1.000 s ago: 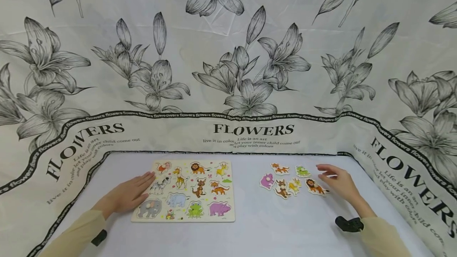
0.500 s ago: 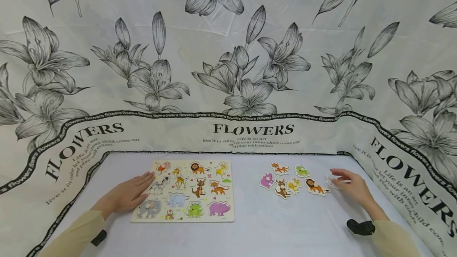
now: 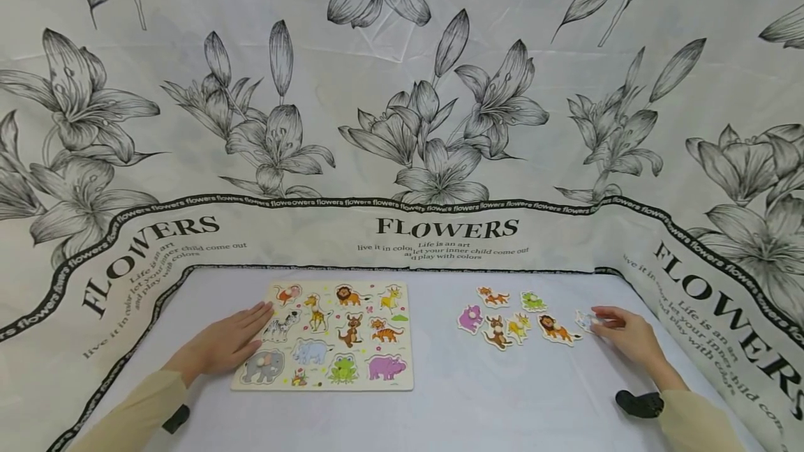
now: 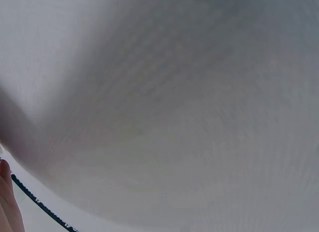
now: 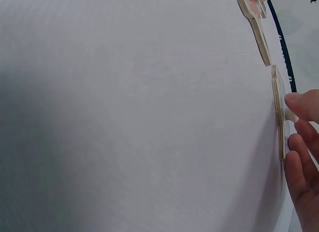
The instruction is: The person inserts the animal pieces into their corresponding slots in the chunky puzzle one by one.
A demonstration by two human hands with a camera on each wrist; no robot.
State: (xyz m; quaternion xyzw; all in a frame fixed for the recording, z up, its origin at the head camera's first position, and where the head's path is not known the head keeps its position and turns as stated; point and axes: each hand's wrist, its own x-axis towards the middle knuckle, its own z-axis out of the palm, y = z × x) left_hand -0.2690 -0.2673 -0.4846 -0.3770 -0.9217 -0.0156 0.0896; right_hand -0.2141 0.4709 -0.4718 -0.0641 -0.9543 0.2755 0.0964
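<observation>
In the head view my left hand (image 3: 222, 342) lies with its fingers straight across the left edge of a wooden animal puzzle board (image 3: 405, 337). A grey elephant piece with a knob (image 3: 264, 367) sits in the board's lower left corner. Over at the right, my right hand (image 3: 630, 339) pinches a pale blue puzzle piece (image 3: 584, 321), partly hidden by the fingers. The right wrist view shows thumb and fingertips at the small knob of this puzzle piece (image 5: 279, 115), which is seen edge-on. Beside it lies the lion piece (image 3: 556, 329).
Several loose pieces lie between board and right hand: a tiger (image 3: 493, 296), a frog (image 3: 533, 301), a purple hippo (image 3: 470, 318), a kangaroo (image 3: 496, 332) and a yellow animal (image 3: 518, 327). Flower-printed cloth (image 3: 452, 236) rises behind the white table (image 3: 477, 410).
My right hand has moved right, away from the lion, and the pale blue puzzle piece now shows in its fingers. My left hand stays on the board.
</observation>
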